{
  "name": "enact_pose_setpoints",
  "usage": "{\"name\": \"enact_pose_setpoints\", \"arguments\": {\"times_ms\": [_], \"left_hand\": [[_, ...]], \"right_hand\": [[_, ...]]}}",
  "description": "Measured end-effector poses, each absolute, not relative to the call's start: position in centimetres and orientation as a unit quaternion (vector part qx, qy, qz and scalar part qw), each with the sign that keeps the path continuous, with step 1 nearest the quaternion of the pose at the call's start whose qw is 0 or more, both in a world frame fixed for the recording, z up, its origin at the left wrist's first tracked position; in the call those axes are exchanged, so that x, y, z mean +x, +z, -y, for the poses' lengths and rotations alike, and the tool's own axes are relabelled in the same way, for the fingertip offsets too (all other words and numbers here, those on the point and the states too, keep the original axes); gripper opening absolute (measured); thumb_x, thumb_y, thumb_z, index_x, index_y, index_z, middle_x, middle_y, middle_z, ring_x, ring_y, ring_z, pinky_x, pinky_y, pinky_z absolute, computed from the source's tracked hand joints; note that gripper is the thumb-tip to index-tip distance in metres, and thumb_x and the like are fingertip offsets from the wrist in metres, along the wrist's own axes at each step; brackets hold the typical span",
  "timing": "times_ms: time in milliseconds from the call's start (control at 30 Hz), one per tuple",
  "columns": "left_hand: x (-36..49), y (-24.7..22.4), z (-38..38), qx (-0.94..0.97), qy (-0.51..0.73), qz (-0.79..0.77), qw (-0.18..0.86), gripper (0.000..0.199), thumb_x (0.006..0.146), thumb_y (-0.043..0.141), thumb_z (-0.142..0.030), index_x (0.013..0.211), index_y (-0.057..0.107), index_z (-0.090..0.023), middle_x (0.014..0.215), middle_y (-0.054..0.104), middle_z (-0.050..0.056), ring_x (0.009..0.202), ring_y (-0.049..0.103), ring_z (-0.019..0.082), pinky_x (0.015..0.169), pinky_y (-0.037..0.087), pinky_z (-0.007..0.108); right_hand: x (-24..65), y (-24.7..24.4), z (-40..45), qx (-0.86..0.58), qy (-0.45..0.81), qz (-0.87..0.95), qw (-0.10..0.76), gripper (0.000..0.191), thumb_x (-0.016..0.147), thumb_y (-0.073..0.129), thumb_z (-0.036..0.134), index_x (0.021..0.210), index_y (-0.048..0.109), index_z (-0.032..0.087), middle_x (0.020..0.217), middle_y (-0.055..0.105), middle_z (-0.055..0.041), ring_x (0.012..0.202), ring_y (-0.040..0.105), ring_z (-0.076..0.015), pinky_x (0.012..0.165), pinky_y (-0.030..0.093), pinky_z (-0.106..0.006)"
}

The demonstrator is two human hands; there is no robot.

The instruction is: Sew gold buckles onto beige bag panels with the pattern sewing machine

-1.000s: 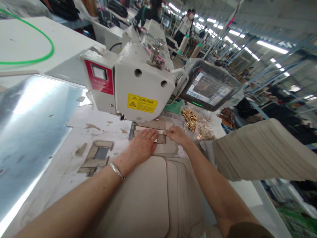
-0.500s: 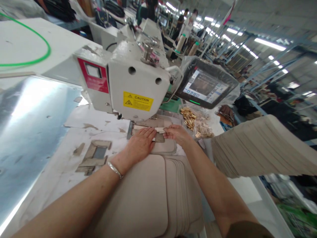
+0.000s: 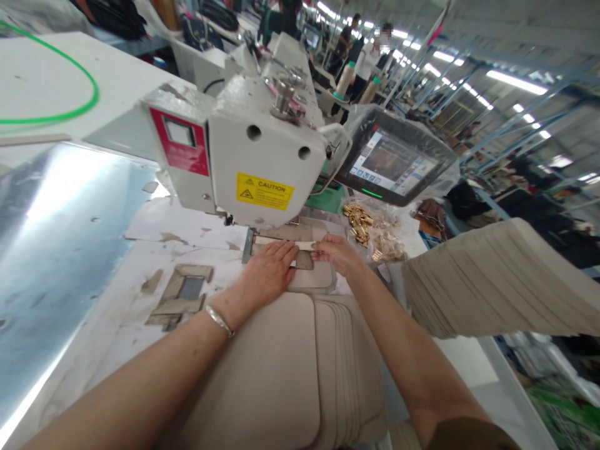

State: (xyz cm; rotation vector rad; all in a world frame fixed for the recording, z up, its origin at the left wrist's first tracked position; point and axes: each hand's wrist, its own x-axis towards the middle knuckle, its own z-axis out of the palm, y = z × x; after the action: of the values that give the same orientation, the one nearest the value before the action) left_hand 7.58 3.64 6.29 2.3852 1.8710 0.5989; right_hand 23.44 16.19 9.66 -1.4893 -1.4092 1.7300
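My left hand (image 3: 269, 267) lies flat, fingers stretched out, over a small metal-edged frame (image 3: 247, 245) under the sewing machine head (image 3: 262, 169). Its fingertips press near a narrow cream strip (image 3: 307, 245). At the strip's right end, my right hand (image 3: 335, 253) pinches it between thumb and fingers. Beneath the frame lies a beige panel with rounded corners (image 3: 316, 279). A fanned stack of similar beige panels (image 3: 276, 369) rests closest to me, under my left wrist. The strip's left part is hidden by my left hand.
A control screen (image 3: 394, 162) stands right of the machine. Bags of gold-coloured metal pieces (image 3: 359, 222) lie below it. More beige panels (image 3: 506, 281) are stacked at the right. A tape-edged cutout (image 3: 190, 287) is on the left worktop. People (image 3: 368, 59) stand far back.
Both hands stay almost in place on the strip and frame. The whole view has shifted slightly, and little else differs.
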Motion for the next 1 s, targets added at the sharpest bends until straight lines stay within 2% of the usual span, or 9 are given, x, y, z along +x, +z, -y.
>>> {"name": "enact_pose_setpoints", "arguments": {"times_ms": [567,767,900,1000], "left_hand": [[7.6,5.9,-3.7,0.769,0.202,-0.606,0.023,0.047,0.093,0.046,-0.025,0.136,0.051,-0.007,0.144,0.053,0.016,0.134,0.048,0.026,0.117,0.034,0.044],[7.6,5.9,-3.7,0.771,0.195,-0.606,0.014,0.048,0.094,0.045,-0.026,0.137,0.051,-0.006,0.144,0.053,0.016,0.134,0.048,0.026,0.117,0.033,0.043],[7.7,5.9,-3.7,0.771,0.195,-0.607,0.013,0.047,0.094,0.044,-0.026,0.136,0.051,-0.007,0.143,0.054,0.016,0.134,0.048,0.026,0.117,0.033,0.043],[8.1,6.3,-3.9,0.766,0.186,-0.616,0.011,0.046,0.093,0.044,-0.025,0.136,0.05,-0.009,0.141,0.055,0.016,0.131,0.049,0.026,0.114,0.035,0.044]], "right_hand": [[23.3,9.2,-16.3,-0.576,0.55,0.569,0.206,0.029,0.074,0.069,0.003,0.056,0.05,0.016,0.046,0.06,0.0012,0.044,0.056,-0.009,0.049,0.049,-0.019],[23.5,9.3,-17.2,-0.58,0.528,0.604,0.145,0.031,0.066,0.079,0.009,0.055,0.051,0.017,0.04,0.054,0.0045,0.038,0.051,-0.0084,0.042,0.045,-0.017],[23.2,9.5,-17.5,-0.584,0.521,0.611,0.116,0.03,0.07,0.072,0.007,0.054,0.049,0.018,0.041,0.055,0.0036,0.038,0.052,-0.009,0.043,0.046,-0.018],[23.1,9.4,-17.1,-0.578,0.508,0.624,0.138,0.029,0.072,0.068,0.005,0.053,0.049,0.018,0.042,0.056,0.0038,0.039,0.052,-0.0084,0.044,0.046,-0.018]]}}
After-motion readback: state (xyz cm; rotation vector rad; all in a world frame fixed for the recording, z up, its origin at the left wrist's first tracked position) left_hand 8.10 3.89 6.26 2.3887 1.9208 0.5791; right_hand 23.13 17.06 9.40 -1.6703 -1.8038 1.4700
